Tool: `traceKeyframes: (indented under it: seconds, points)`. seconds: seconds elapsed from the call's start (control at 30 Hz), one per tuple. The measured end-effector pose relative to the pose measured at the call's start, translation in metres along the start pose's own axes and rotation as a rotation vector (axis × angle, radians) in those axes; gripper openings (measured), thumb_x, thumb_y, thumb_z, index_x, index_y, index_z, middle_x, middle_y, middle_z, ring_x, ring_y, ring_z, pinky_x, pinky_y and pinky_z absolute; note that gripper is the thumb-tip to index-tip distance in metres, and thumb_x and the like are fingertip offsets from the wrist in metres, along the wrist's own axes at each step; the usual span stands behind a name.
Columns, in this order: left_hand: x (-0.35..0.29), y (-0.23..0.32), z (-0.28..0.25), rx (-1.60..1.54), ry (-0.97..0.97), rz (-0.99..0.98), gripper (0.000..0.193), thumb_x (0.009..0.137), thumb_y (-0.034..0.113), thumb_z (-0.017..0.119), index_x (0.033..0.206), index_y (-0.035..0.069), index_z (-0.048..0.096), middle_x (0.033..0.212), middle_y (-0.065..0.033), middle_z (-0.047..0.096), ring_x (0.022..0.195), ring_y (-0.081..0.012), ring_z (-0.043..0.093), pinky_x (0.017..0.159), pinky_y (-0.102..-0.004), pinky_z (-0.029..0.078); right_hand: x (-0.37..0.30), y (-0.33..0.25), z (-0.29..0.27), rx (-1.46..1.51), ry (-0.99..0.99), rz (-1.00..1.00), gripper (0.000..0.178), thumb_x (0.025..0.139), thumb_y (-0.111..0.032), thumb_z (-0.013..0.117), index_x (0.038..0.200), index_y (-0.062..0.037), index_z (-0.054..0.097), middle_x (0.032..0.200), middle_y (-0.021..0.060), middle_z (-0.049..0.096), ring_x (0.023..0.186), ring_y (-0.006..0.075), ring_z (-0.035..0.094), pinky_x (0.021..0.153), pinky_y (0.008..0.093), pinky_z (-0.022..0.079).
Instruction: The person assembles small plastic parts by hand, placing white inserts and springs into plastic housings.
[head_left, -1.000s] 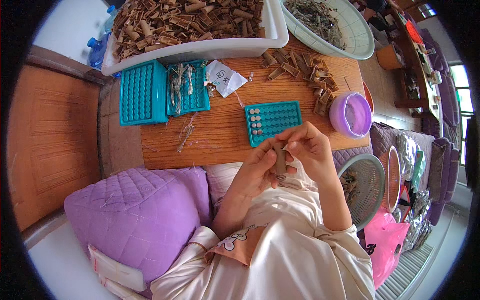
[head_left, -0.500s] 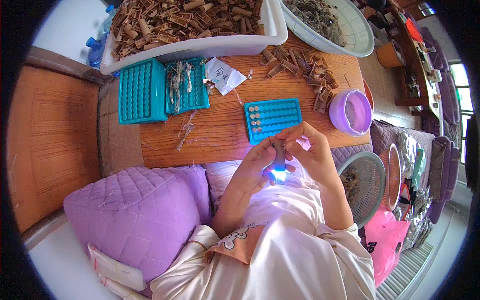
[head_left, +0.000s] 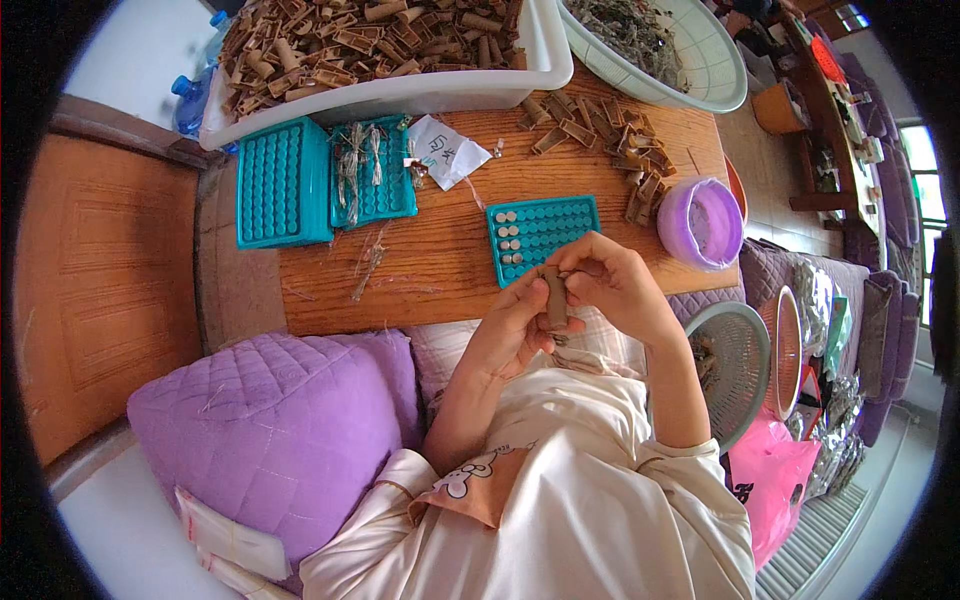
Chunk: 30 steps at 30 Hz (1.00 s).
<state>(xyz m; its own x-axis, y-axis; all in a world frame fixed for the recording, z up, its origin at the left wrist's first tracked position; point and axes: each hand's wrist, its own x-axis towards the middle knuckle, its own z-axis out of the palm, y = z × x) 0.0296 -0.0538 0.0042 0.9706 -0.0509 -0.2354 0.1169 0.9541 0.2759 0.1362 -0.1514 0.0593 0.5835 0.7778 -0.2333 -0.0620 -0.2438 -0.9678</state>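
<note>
Head view: both hands together just off the near edge of the wooden tabletop [head_left: 440, 270]. Left hand [head_left: 520, 325] pinches a small brown tube-like piece [head_left: 555, 297] upright; right hand [head_left: 615, 285] has fingertips closed on its top end. Teal plastic grid tray w/ a few grey discs [head_left: 543, 232] sits right beyond, at the near edge.

Vs 0.5 s ago: blue glow between the hands is gone, piece now plainly visible, so that working step looks finished. Hands sit approx. the same spot.

Both hands, left hand [head_left: 510, 330] and right hand [head_left: 615, 285], pinch a small brown tube [head_left: 555, 297] near the teal tray [head_left: 540, 232].
</note>
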Motion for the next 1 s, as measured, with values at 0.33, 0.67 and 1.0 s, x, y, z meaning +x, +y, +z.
traceKeyframes:
  seconds: [0.33, 0.67, 1.0]
  points:
    - [0.003, -0.005, 0.013, 0.236, 0.053, -0.009, 0.042, 0.086, 0.034, 0.04, 0.116, 0.006, 0.034, 0.088, -0.0056, 0.054, 0.07, -0.0144, 0.061, 0.039, -0.0153, 0.044, -0.012, -0.001, -0.01, -0.286, 0.014, -0.123, 0.007, 0.074, 0.006, 0.047, 0.08, 0.0017, 0.049, 0.082, 0.0108, 0.056, 0.069, 0.0138, 0.054, 0.063, 0.0252, 0.045]
    - [0.011, -0.032, 0.045, 0.441, -0.171, 0.006, 0.065, 0.077, 0.035, 0.055, 0.125, 0.007, 0.021, 0.118, -0.0129, 0.036, 0.104, -0.0206, 0.045, 0.059, -0.0243, 0.05, -0.075, -0.014, -0.072, -0.326, 0.112, -0.135, 0.008, 0.08, 0.0, 0.046, 0.084, 0.001, 0.053, 0.075, 0.0096, 0.058, 0.067, 0.0171, 0.055, 0.061, 0.0273, 0.044]
    - [0.034, 0.088, 0.038, 1.006, 0.225, 0.573, 0.032, 0.081, 0.026, 0.053, 0.103, 0.004, 0.047, 0.095, -0.004, 0.054, 0.082, -0.0099, 0.051, 0.06, -0.0207, 0.042, -0.154, 0.046, -0.175, -1.081, -0.445, 0.57, 0.017, 0.072, -0.01, 0.053, 0.089, -0.009, 0.058, 0.077, 0.0093, 0.061, 0.075, 0.0246, 0.058, 0.067, 0.0331, 0.046]
